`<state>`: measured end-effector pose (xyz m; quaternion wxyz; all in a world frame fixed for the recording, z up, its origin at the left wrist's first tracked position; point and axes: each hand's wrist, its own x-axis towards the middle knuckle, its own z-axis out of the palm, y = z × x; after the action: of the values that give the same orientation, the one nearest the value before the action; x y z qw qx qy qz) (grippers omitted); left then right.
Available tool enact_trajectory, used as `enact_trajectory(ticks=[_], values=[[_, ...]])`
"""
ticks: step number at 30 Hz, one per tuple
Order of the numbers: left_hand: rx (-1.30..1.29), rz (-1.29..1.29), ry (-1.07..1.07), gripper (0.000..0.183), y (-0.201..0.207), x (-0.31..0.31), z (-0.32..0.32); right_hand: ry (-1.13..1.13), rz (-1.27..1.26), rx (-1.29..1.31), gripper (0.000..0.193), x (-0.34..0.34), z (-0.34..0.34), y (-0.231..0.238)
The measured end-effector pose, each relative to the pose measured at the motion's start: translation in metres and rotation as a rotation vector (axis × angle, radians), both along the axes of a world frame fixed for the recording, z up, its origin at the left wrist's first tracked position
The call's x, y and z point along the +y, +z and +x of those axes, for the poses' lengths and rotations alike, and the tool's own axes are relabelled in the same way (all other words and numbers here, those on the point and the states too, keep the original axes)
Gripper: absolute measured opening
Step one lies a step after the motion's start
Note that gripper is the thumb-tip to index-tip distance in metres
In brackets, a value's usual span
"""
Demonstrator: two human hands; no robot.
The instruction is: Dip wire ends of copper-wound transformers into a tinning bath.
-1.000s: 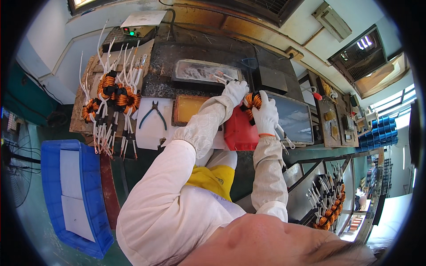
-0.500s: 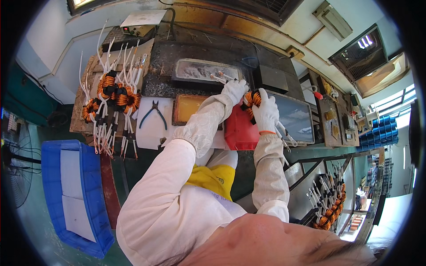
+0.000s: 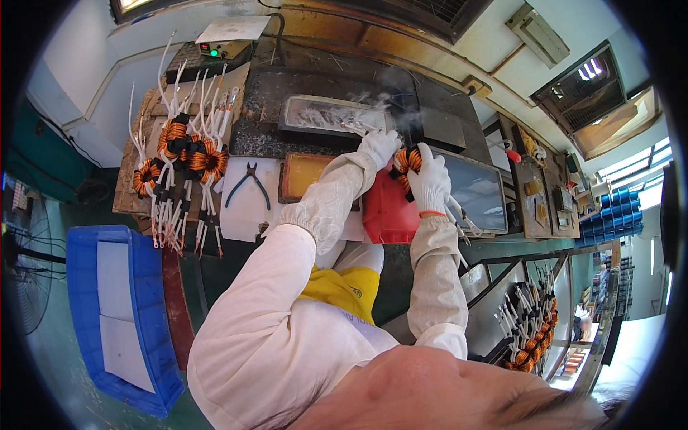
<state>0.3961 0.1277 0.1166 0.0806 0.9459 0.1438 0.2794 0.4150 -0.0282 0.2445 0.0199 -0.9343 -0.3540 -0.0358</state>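
Both my hands wear white gloves. My right hand [image 3: 431, 180] is closed around a toroidal coil [image 3: 406, 170] of copper-coloured wire with black wrapping, above a red plastic bin [image 3: 387, 211]. White leads with metal lugs hang from it beside my right wrist. My left hand [image 3: 380, 147] is closed on the coil's other leads [image 3: 356, 127], whose ends reach into a rectangular solder pot [image 3: 297, 113] of silvery molten metal. Smoke rises over the pot's right end. My fingertips partly hide the leads. A block of amber flux [image 3: 301, 178] in a tray lies beside my left forearm.
Several finished-looking coils [image 3: 208, 163] with upright leads stand at left. Cutting pliers [image 3: 248, 188] lie on white paper. A controller box [image 3: 215, 49] sits at the back. A grey-topped tray [image 3: 473, 193] is at right, a blue crate [image 3: 165, 358] lower left, more coils [image 3: 530, 344] lower right.
Smoke now rises from the pot, and the lead ends sit lower in the metal. The controller's lamp has a green light now. My hands have barely moved.
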Motion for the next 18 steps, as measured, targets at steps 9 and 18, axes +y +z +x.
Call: enact_trajectory(ticks=[9,18], values=[[0.011,-0.008,-0.016,0.01,0.0028,0.0015,-0.0019,0.02,0.019,-0.026,0.065,0.0006,0.0028,-0.0049],[0.058,-0.017,-0.002,0.011,0.0046,0.0026,-0.0027,0.035,0.05,-0.035,0.052,0.0013,0.0007,-0.0037]])
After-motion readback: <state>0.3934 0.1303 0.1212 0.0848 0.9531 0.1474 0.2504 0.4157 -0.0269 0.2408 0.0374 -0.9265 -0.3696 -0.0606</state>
